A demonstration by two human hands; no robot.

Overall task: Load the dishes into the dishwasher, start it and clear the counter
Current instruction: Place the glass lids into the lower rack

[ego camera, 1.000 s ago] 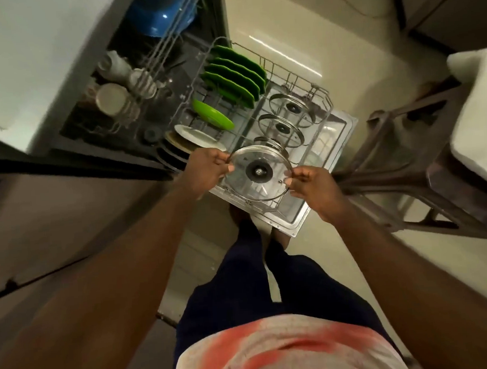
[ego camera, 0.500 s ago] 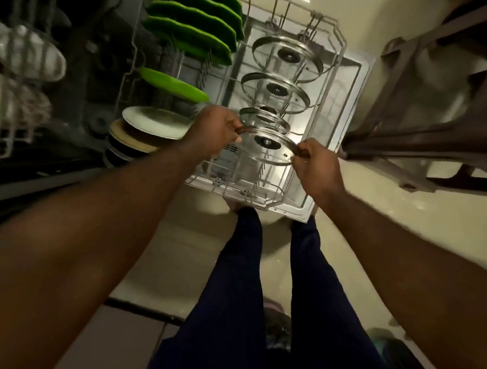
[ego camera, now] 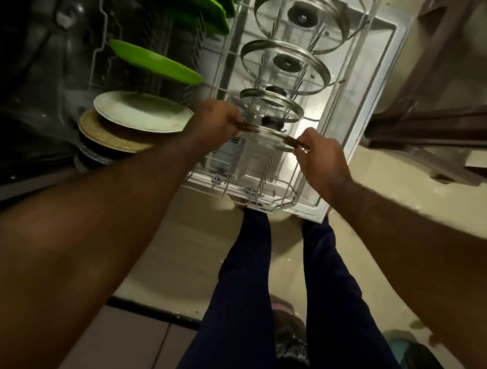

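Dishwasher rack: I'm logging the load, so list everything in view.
wire rack: 1, grey, over open door
held glass lid: 1, clear, over rack's near end
racked glass lids: 3, clear, in a row behind it
green plates: at least 3, rack's far left
white plate: 1, left of the lids
speckled plate: 1, tan, partly behind white plate
chair: 1, brown, right
left hand: 1, grips lid's left rim
right hand: 1, grips lid's right rim
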